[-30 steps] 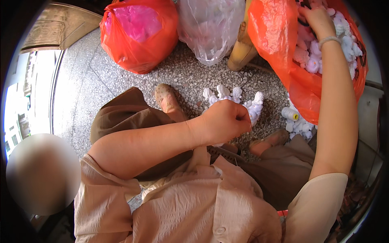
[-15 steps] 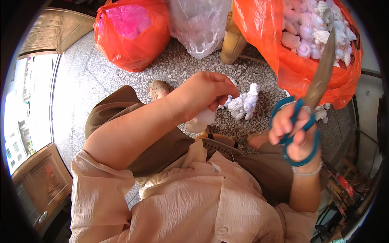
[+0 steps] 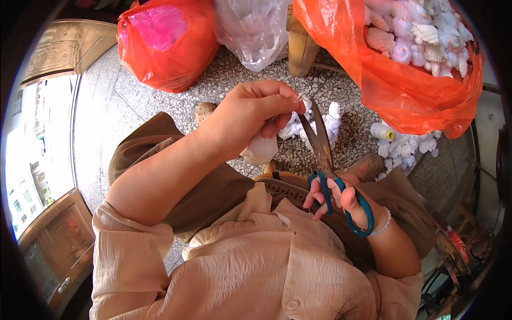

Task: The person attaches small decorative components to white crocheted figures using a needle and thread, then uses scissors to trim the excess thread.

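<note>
My right hand (image 3: pixel 349 205) holds a pair of scissors (image 3: pixel 321 144) with teal handles and dark, worn metal blades. The blades are spread apart, their tips just beside the fingertips of my left hand (image 3: pixel 266 109). That hand is closed in a pinch, with a wisp of white at the fingertips too fine to make out. Below its curled fingers hangs a pale white piece (image 3: pixel 262 143), mostly covered by the hand. Past the blades, several white knitted-looking pieces (image 3: pixel 333 120) lie on the speckled floor.
An orange bag (image 3: pixel 405 106) full of small white and pale stuffed pieces stands at the far right. Beside it on the floor are a spool of white thread (image 3: pixel 382 131) and more white pieces (image 3: pixel 408 149). A red bag (image 3: pixel 170 64), a clear bag (image 3: pixel 250 37) and a bamboo leg (image 3: pixel 301 50) stand farther back.
My right hand has brought the scissors down and left to my left fingertips, and the blades have parted. My left hand has shifted slightly left and up.
</note>
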`<move>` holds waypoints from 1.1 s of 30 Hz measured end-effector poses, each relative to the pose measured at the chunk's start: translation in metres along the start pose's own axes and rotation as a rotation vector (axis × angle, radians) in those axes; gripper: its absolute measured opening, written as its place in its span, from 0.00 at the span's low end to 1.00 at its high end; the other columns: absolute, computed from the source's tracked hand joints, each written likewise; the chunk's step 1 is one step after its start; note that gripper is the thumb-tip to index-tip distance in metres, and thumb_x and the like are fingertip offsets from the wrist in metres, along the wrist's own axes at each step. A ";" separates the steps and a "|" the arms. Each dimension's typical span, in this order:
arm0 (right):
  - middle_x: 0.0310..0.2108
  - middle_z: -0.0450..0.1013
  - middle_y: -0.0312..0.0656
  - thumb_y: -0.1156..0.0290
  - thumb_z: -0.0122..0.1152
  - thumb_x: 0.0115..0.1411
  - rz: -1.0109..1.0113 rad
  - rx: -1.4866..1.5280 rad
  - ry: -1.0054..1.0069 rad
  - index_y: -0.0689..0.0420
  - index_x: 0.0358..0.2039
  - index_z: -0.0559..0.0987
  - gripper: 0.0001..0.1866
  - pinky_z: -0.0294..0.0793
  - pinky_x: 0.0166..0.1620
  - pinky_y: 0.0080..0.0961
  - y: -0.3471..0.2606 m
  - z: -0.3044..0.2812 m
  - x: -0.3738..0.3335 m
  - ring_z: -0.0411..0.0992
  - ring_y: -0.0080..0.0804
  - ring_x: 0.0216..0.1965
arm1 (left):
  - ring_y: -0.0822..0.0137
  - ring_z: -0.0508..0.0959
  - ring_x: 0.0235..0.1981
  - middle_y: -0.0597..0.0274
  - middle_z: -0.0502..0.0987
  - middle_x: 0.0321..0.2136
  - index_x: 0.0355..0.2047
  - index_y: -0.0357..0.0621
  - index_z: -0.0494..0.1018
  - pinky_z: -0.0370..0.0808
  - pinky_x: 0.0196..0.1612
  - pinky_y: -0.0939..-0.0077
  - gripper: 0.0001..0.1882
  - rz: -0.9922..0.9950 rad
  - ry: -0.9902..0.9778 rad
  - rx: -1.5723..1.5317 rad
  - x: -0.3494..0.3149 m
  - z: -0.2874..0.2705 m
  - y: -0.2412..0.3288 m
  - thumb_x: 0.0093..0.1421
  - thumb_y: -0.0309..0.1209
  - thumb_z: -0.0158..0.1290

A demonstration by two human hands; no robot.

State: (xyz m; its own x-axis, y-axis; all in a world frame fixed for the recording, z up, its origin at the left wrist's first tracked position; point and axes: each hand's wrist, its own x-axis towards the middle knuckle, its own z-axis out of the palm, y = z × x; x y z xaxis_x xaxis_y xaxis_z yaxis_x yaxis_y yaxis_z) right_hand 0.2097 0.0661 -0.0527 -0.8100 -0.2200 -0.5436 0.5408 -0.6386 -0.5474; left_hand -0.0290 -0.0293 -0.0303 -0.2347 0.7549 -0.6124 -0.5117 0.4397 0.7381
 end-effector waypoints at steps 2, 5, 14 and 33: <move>0.32 0.58 0.34 0.30 0.52 0.45 -0.032 0.026 -0.003 0.61 0.45 0.64 0.44 0.71 0.41 0.29 -0.005 0.000 0.001 0.65 0.28 0.42 | 0.82 0.64 0.16 0.68 0.70 0.17 0.31 0.38 0.74 0.58 0.18 0.89 0.07 0.061 -0.019 -0.057 -0.003 -0.002 0.000 0.59 0.27 0.47; 0.32 0.57 0.33 0.28 0.53 0.42 -0.049 0.017 0.037 0.60 0.44 0.64 0.46 0.71 0.39 0.28 -0.010 -0.001 0.003 0.65 0.28 0.41 | 0.81 0.65 0.17 0.67 0.72 0.20 0.30 0.38 0.74 0.60 0.19 0.88 0.06 0.092 -0.005 -0.016 -0.010 -0.001 0.004 0.59 0.27 0.48; 0.30 0.57 0.34 0.25 0.52 0.38 -0.049 -0.107 0.066 0.62 0.42 0.65 0.49 0.68 0.31 0.18 -0.024 0.006 0.005 0.63 0.24 0.36 | 0.76 0.71 0.22 0.56 0.74 0.36 0.29 0.36 0.72 0.67 0.26 0.82 0.06 0.158 -0.172 -0.081 0.001 -0.003 -0.005 0.60 0.25 0.46; 0.26 0.57 0.32 0.24 0.52 0.35 -0.066 -0.003 0.119 0.62 0.38 0.65 0.49 0.61 0.24 0.11 -0.037 0.011 0.000 0.58 0.16 0.26 | 0.64 0.77 0.35 0.46 0.74 0.40 0.29 0.34 0.70 0.73 0.40 0.71 0.07 0.106 -0.361 -0.112 0.012 0.005 0.000 0.61 0.24 0.43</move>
State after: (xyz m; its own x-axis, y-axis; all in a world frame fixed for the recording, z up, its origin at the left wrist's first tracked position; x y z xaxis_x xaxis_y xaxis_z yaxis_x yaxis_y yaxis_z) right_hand 0.1876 0.0812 -0.0250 -0.8114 -0.0888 -0.5778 0.4882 -0.6466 -0.5862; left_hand -0.0277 -0.0173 -0.0361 0.0046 0.9247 -0.3807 -0.5922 0.3093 0.7441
